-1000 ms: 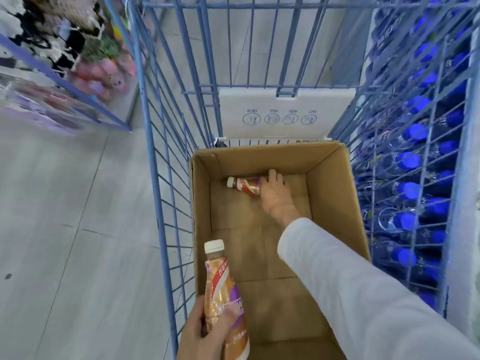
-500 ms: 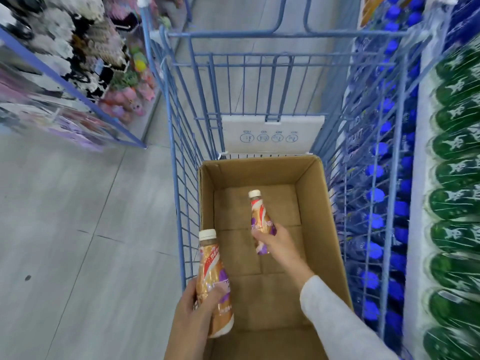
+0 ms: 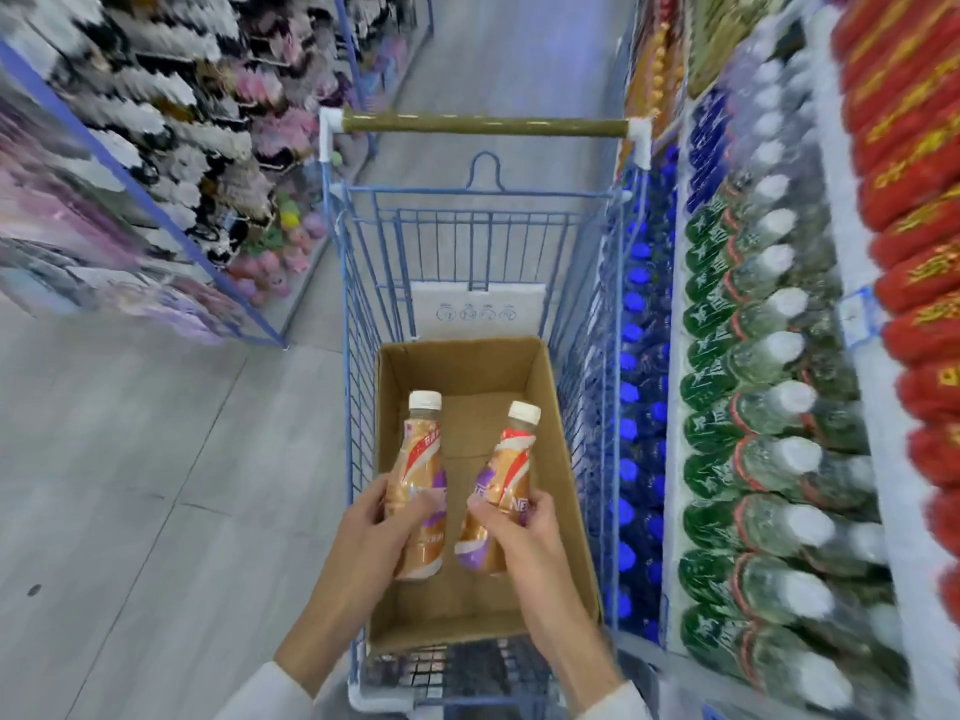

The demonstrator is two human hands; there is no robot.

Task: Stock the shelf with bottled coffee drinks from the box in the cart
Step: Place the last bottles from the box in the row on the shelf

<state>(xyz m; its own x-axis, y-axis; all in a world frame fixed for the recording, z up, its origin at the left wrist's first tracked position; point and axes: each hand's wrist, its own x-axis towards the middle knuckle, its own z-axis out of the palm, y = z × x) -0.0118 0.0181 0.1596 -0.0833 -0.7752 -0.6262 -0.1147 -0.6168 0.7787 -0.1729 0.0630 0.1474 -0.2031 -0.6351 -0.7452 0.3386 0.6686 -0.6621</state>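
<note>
**While both hands are loaded: get the pair to the shelf**

As I read it from here, the pick is done & the carry comes next. Left hand (image 3: 374, 532) is wrapped round the lower body of the left bottle (image 3: 418, 459), with the thumb across the label. Right hand (image 3: 524, 532) grips the right bottle (image 3: 506, 470) the same way, fingers curled round its lower half. Both are cap-up, the right one leaning a bit. They're near each other but not touching, held over the box (image 3: 556, 459) in the cart (image 3: 358, 407).

To do it well, imo:
- Keep the grips on the body, not the cap.
- Lift clear of the box wall before swinging right.
- The shelf (image 3: 675, 356) sits just beside the cart, so turn w/o clipping the wire side.
- Set them down one at a time.

Which slot takes coffee I can't tell. Only green bottles (image 3: 706, 423) & blue caps (image 3: 631, 335) show there, and they're blurred.

Vs 0.5 s ago, the right hand was deeper in the box w/ its bottle only just raised. Now it's level w/ the left one. 1 s ago that bottle lay on its side at the far end of the box floor. The view has also tipped up, so the handle (image 3: 483, 124) now shows.
</note>
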